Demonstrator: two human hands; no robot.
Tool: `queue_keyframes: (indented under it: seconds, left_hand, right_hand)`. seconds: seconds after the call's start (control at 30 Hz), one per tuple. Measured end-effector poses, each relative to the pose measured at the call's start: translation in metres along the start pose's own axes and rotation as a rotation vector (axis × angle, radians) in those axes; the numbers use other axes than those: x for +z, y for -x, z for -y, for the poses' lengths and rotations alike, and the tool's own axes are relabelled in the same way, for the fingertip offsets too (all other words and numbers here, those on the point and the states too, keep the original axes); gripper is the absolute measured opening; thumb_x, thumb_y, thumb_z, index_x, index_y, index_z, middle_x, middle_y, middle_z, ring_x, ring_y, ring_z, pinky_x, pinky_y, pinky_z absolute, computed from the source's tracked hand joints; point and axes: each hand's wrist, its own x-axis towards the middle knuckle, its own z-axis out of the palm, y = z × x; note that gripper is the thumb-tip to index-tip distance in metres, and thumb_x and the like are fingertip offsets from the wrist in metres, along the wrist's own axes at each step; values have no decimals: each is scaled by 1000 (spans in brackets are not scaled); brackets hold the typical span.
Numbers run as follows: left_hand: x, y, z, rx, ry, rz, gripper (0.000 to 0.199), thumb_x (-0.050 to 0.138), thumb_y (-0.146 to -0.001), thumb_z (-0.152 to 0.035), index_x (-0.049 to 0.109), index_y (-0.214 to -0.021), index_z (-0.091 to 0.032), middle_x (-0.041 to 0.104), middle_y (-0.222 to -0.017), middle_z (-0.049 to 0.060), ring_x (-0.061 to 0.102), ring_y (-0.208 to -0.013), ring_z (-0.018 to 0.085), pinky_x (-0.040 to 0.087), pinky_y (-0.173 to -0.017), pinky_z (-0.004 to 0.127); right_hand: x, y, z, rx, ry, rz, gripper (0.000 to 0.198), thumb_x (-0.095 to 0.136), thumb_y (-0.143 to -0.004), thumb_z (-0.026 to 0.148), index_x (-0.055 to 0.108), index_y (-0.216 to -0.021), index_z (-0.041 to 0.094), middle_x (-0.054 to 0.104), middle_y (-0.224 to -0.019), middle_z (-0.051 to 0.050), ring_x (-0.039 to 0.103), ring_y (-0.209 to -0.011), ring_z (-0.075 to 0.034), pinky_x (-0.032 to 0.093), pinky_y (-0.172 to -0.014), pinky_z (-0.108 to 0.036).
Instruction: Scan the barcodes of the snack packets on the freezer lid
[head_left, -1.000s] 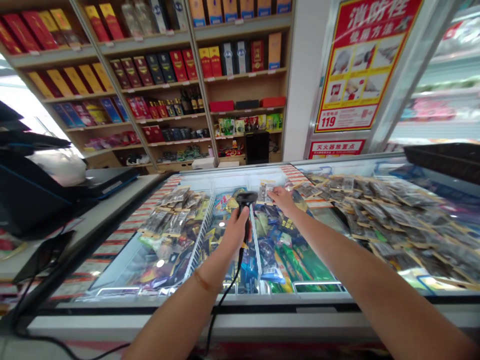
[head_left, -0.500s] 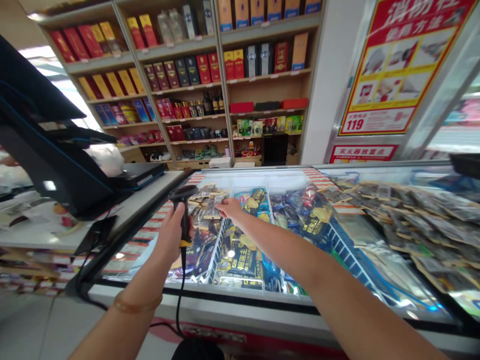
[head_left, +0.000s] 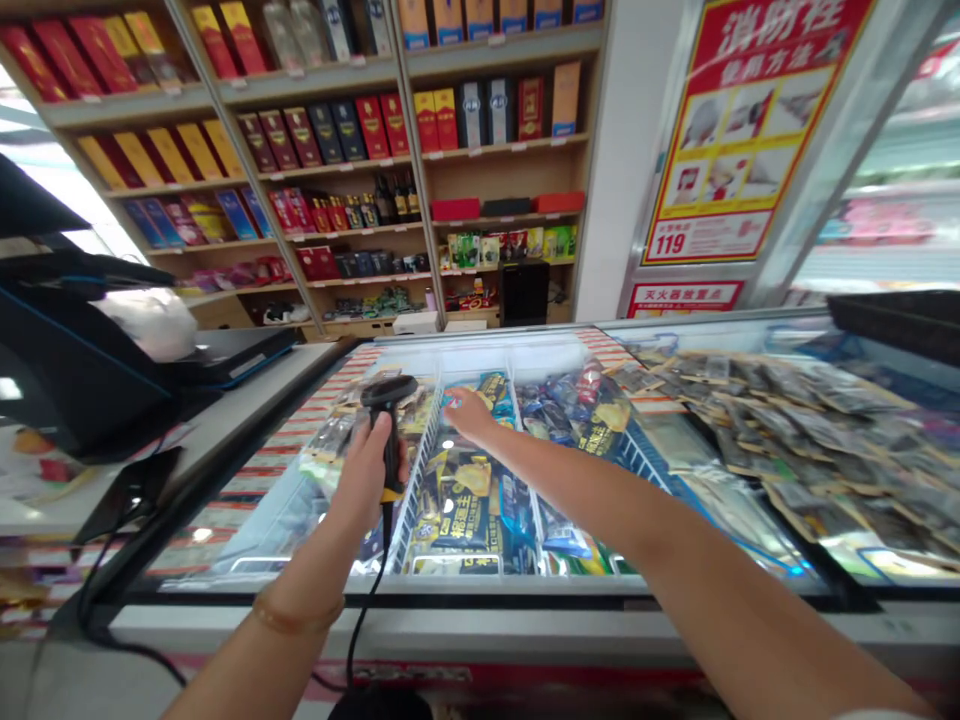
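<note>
My left hand (head_left: 367,465) is wrapped round the handle of a black barcode scanner (head_left: 388,390), its head pointing away from me and its cord hanging down. Farther forward, my right hand (head_left: 471,415) is above the freezer's glass top, with curled fingers; whatever they hold, if anything, I cannot make out. Small packets (head_left: 330,432) lie on the glass to the left, partly behind the scanner and my left hand. Under the glass, blue and yellow snack-like bags (head_left: 463,505) fill white wire baskets (head_left: 414,490).
A large spread of flat packets (head_left: 750,400) covers the glass at the right. A dark tray (head_left: 900,320) stands behind it. On the left counter are a checkout machine (head_left: 67,350) and a white plastic bag (head_left: 154,325). Shelves (head_left: 322,180) with boxes line the back.
The view has shifted, so the shelves and poster sit farther left. My left hand with the scanner has moved right, closer to my right hand. My right hand has left the small packets.
</note>
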Motion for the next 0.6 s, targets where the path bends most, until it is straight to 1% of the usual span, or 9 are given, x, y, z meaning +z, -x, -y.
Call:
queue_keyframes:
  seconds: [0.07, 0.13, 0.2, 0.27, 0.33, 0.4, 0.47, 0.53, 0.6]
  left_hand:
    - [27, -1, 11, -3, 12, 63, 50, 67, -79, -68, 48, -90, -23, 56, -60, -7, 48, -37, 9, 35, -38, 21]
    - [58, -3, 21, -4, 30, 115, 52, 67, -77, -69, 48, -88, -23, 55, -59, -7, 47, -36, 8, 34, -37, 21]
    - [91, -4, 29, -9, 46, 174, 53, 68, -77, -71, 47, -86, -23, 55, -58, -7, 46, -36, 8, 33, -37, 21]
    - [121, -6, 36, -25, 56, 228, 53, 68, -77, -71, 47, -87, -23, 55, -57, -7, 46, -36, 8, 33, -38, 21]
    - [144, -7, 42, -52, 69, 263, 53, 66, -78, -71, 47, -89, -23, 54, -56, -8, 45, -36, 9, 34, -38, 22]
    - [158, -8, 50, -57, 72, 290, 52, 64, -79, -71, 46, -89, -24, 55, -57, -8, 45, -36, 9, 36, -39, 22]
    - [162, -8, 59, -31, 38, 315, 52, 65, -79, -71, 46, -87, -24, 55, -57, -7, 45, -36, 9, 35, -39, 22]
    - [159, -7, 68, -6, -18, 329, 52, 67, -77, -71, 48, -86, -24, 55, -56, -7, 46, -36, 9, 33, -38, 22]
    - [154, -7, 75, -2, -57, 336, 51, 69, -77, -70, 49, -87, -24, 54, -57, -7, 46, -37, 10, 33, -38, 23]
  right_hand:
    - [-54, 1, -23, 0, 195, -112, 38, 57, -85, 12, 70, -121, 18, 70, -123, -9, 69, -105, -21, 52, -100, -33]
    - [-111, 3, -44, 44, 353, -213, 41, 54, -87, 12, 67, -126, 16, 66, -130, -12, 67, -109, -20, 49, -103, -32]
    - [-165, 8, -62, 104, 523, -330, 44, 53, -88, 13, 65, -130, 13, 65, -131, -16, 61, -123, -24, 44, -108, -34]
    - [-212, 14, -79, 225, 671, -439, 45, 52, -90, 15, 63, -133, 11, 62, -134, -19, 55, -129, -29, 41, -110, -40]
    - [-247, 22, -96, 333, 795, -537, 46, 51, -92, 19, 60, -135, 9, 56, -142, -23, 48, -136, -35, 37, -112, -47]
    - [-268, 28, -110, 391, 891, -592, 48, 51, -93, 24, 58, -137, 5, 48, -149, -28, 39, -143, -40, 30, -115, -54]
    - [-276, 32, -120, 392, 944, -585, 49, 52, -95, 28, 58, -136, 2, 47, -150, -31, 31, -147, -43, 23, -116, -59]
    - [-273, 33, -123, 349, 959, -544, 48, 49, -98, 33, 60, -133, 4, 53, -144, -31, 31, -147, -44, 20, -116, -62]
    - [-261, 30, -118, 291, 960, -495, 47, 44, -101, 39, 63, -130, 7, 60, -137, -29, 37, -143, -43, 22, -115, -63]
